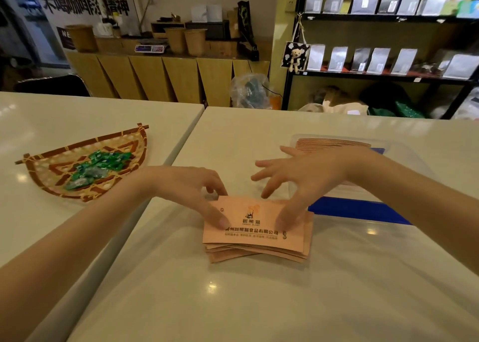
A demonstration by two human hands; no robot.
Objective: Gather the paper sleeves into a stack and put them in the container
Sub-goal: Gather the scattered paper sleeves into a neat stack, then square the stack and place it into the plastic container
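A loose stack of peach paper sleeves (255, 234) with black print lies on the white table in front of me. My left hand (191, 188) rests on the stack's left end, thumb pressing the top sleeve. My right hand (308, 178) hovers over the right end with fingers spread, thumb touching the top sleeve. Behind my right hand stands a clear plastic container (404, 165) with blue trim. More sleeves (334, 143) lie inside it at the far side.
A woven bamboo tray (51, 183) holding green wrapped candies (98, 166) sits on the adjoining table to the left. A seam (181, 155) divides the two tables. Shelves of pouches (388, 61) and a wooden counter (166, 74) stand beyond.
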